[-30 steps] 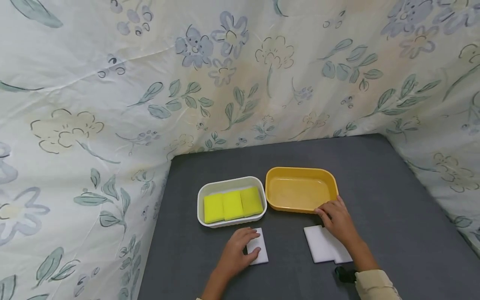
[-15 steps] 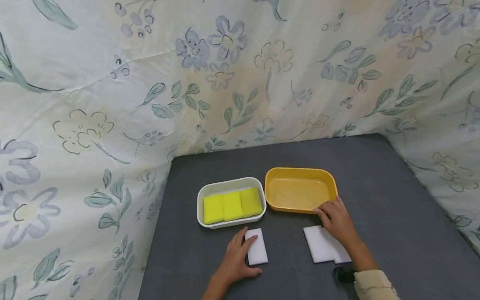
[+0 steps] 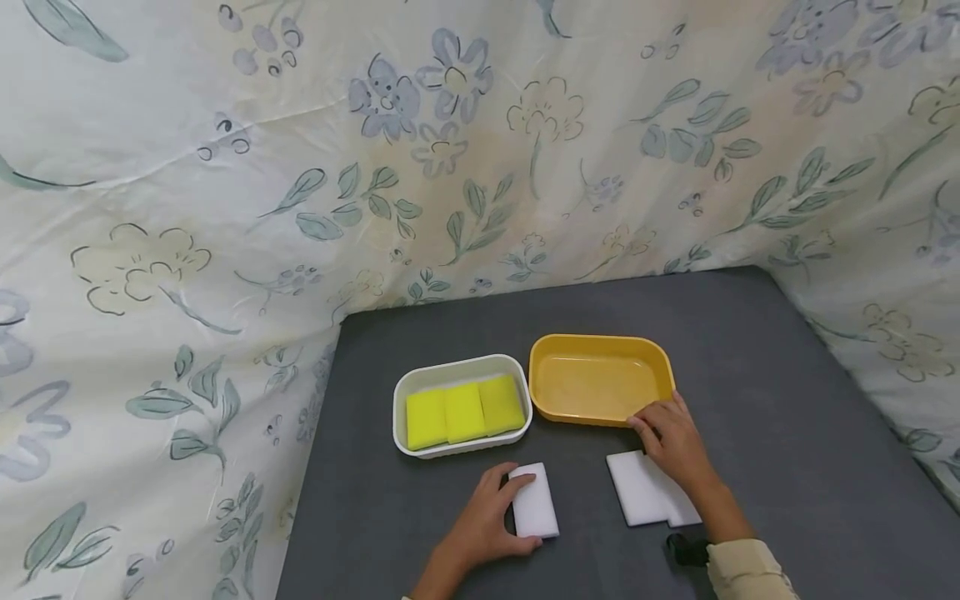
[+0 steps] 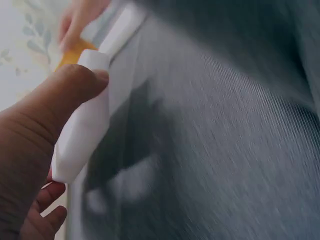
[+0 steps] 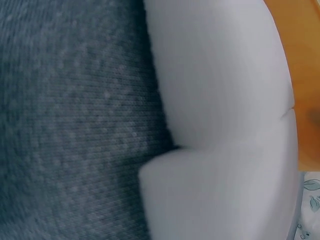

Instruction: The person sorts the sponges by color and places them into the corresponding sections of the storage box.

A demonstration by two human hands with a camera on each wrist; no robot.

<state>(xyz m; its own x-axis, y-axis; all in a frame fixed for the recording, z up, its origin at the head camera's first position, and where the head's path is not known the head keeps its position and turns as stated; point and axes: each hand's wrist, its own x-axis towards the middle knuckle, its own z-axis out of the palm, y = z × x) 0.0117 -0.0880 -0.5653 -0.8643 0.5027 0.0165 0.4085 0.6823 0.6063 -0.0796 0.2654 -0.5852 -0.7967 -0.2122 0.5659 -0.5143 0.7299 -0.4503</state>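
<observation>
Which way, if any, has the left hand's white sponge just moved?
Yes: rightward in the head view; the white sponge now extends farther past the right end of the white tray.

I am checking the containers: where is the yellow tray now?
In the head view, the yellow tray is right of centre on the table, just right of the white tray, with the right hand at its near right corner.

Floral cloth (image 3: 495,150) screens this booth-like nook.
</observation>
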